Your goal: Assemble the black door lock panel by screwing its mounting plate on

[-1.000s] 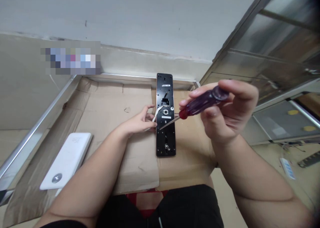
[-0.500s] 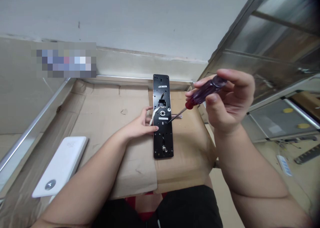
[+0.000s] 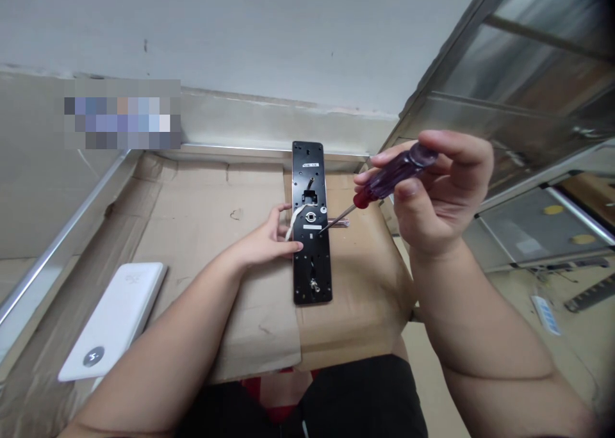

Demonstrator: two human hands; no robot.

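Note:
A long black door lock panel (image 3: 307,271) lies upright in view on the cardboard, showing its back with several screw holes, a round fitting and a protruding spindle. My left hand (image 3: 264,243) grips its left edge, thumb on the face and other fingers partly hidden at the side. A white cable (image 3: 295,220) runs over that edge beside my fingers. My right hand (image 3: 439,201) is closed round the purple handle of a screwdriver (image 3: 391,178) with a red collar. Its tip meets the panel's face right of centre, below the white label. A shiny lever (image 3: 340,223) sticks out at the panel's right.
Cardboard sheets (image 3: 202,201) cover the metal-rimmed table. At the left lies a white power bank (image 3: 115,319). A glass-fronted cabinet (image 3: 519,86) stands at the right, with a power strip (image 3: 546,315) on the floor. A blurred-out patch (image 3: 125,118) is at the back left.
The screwdriver tip has shifted from the panel's left side up to the right of its centre. My left thumb has moved onto the panel's face. The view has shifted slightly.

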